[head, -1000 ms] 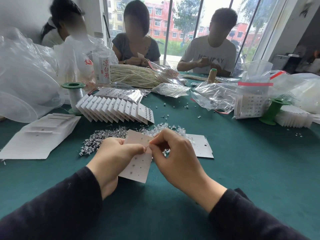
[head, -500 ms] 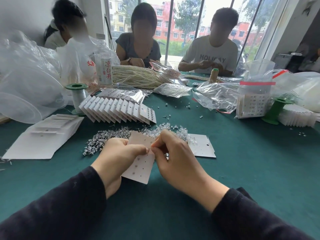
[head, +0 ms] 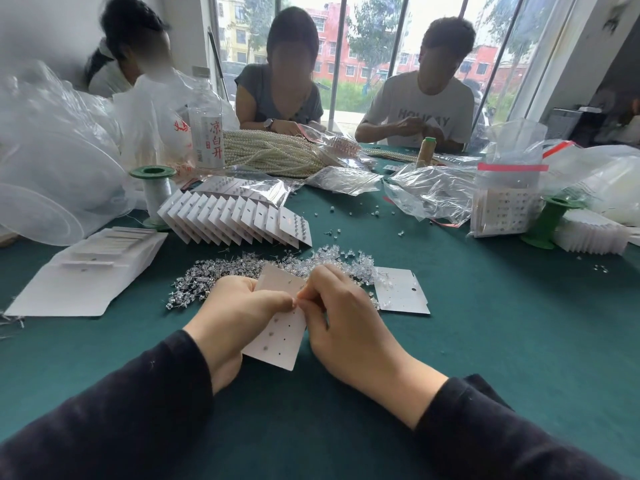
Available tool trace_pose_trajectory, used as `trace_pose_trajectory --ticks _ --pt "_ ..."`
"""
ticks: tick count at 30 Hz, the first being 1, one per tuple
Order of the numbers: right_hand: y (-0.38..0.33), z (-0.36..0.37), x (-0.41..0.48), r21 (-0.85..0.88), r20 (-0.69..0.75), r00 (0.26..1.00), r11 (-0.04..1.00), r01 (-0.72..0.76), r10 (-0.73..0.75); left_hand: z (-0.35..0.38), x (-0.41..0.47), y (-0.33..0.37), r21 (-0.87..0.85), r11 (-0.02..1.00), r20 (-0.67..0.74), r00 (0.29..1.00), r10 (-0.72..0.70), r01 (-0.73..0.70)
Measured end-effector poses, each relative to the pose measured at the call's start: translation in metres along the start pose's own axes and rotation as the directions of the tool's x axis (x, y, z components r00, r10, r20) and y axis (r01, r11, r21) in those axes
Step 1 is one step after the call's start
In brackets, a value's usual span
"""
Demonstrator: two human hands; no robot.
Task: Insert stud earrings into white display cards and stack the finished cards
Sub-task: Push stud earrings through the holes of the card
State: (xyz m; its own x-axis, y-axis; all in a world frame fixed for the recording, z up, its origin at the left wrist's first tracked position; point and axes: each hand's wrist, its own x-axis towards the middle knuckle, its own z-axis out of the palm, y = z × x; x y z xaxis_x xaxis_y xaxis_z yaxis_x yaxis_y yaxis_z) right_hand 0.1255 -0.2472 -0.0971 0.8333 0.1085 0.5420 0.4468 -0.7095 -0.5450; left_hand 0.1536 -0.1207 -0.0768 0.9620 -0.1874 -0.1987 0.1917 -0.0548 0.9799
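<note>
Many studs [head: 221, 275], green table [head: 485, 323], tall windows [head: 374, 46]

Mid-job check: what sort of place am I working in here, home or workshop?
Probably a small jewellery-packing workroom: a green table with a fanned row of finished cards, a loose pile of studs and bundled pearl strands, and other people seated around it doing handwork.

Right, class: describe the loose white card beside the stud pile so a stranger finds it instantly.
On the green table, find the stud pile. The card lies flat at its right end. Unlike its neighbours, it is alone, unheld, not fanned.
</note>
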Motion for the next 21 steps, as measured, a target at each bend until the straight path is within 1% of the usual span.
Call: trace_pose_trajectory --ticks 5,9,13,17,21 --pt "-0.0016 -0.0023 0.0012 -0.01 0.027 1.0 1.0 0.006 -0.006 -0.0007 -0.0024 0.0026 0.01 1.0 0.029 0.999 -0.016 0.016" --pt "-0.0047 -0.0026 0.0031 -0.064 0.034 0.999 0.997 0.043 -0.041 -0.0021 -0.0029 0.004 0.001 1.0 0.043 0.999 -0.023 0.023" --pt "-0.0021 -0.004 0.0019 -0.07 -0.001 1.0 0.997 0.028 -0.028 -0.0016 -0.0029 0.0042 0.01 1.0 0.031 0.999 -0.008 0.008" --pt "-0.0009 -0.0064 0.0007 -0.051 -0.075 0.997 0.999 -0.003 -0.001 0.0001 -0.002 0.0048 0.005 1.0 0.002 1.0 -0.003 0.003" --pt "-0.0025 -0.0051 0.0005 -0.06 -0.082 0.997 0.998 -0.012 0.007 -0.0009 -0.0026 0.0053 0.004 1.0 0.001 1.0 -0.012 0.012"
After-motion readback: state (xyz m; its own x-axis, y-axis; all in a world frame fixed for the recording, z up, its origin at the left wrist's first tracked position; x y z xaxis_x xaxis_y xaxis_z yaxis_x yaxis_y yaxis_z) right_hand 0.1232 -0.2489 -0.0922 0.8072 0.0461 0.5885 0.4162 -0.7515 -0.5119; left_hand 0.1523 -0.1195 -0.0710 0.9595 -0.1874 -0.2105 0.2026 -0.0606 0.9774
